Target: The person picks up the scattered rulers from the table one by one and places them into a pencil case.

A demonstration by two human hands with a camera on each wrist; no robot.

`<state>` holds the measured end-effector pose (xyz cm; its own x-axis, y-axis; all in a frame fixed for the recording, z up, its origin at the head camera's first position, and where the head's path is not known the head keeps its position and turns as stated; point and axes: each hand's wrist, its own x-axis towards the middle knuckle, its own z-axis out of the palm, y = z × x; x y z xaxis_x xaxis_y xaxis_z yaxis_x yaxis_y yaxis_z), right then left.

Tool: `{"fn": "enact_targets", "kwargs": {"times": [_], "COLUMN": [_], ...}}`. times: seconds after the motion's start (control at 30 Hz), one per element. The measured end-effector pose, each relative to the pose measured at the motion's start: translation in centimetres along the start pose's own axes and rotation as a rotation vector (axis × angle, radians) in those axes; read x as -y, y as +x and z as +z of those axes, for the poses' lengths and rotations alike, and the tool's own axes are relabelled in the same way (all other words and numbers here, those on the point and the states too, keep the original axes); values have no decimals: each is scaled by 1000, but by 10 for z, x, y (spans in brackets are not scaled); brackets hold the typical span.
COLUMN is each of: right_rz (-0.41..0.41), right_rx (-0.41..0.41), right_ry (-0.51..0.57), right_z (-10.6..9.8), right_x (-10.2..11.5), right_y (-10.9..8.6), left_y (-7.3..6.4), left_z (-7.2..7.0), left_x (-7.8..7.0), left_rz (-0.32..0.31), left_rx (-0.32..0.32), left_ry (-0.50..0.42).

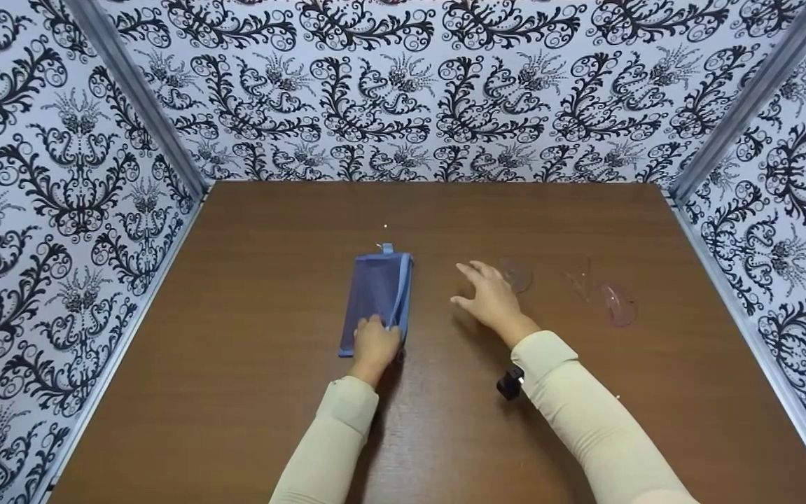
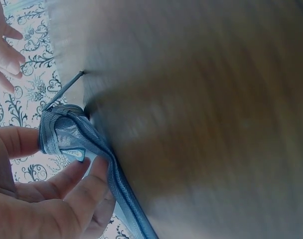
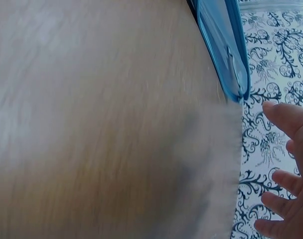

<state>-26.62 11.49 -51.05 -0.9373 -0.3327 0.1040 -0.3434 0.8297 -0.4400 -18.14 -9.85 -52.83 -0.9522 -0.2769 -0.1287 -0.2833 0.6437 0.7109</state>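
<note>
A blue mesh zipper pouch (image 1: 374,287) lies lengthwise on the brown table, left of centre. At its near right corner my left hand (image 1: 377,343) grips the zippered edge, thumb and fingers on either side of it in the left wrist view (image 2: 52,194). A thin zipper pull (image 2: 64,90) sticks out from the bunched corner. Seen from the right wrist, the zippered side of the pouch (image 3: 224,55) gapes. My right hand (image 1: 490,297) hovers to the right of the pouch, fingers spread and holding nothing. Just beyond it lies a clear rounded plastic piece (image 1: 517,275), partly hidden by the hand.
Farther right on the table (image 1: 290,420) are a clear triangular set square (image 1: 578,280) and a pinkish, transparent curved piece like a protractor (image 1: 618,306). Patterned walls (image 1: 374,91) enclose the back and both sides. A small black device (image 1: 510,383) sits at the right cuff.
</note>
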Motion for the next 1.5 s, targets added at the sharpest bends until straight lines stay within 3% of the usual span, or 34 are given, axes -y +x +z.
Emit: {"fn": "enact_targets", "kwargs": {"times": [0.77,1.5], "right_rz": [120,197], "right_rx": [-6,-16], "right_ry": [65,179], "right_z": [-24,-29], "right_x": [-34,-70], "right_y": [6,5], "left_y": [3,3], "left_z": [1,2], "left_x": [3,2], "left_rz": [9,-8], "left_rx": [0,-12], "left_ry": [14,-8]}}
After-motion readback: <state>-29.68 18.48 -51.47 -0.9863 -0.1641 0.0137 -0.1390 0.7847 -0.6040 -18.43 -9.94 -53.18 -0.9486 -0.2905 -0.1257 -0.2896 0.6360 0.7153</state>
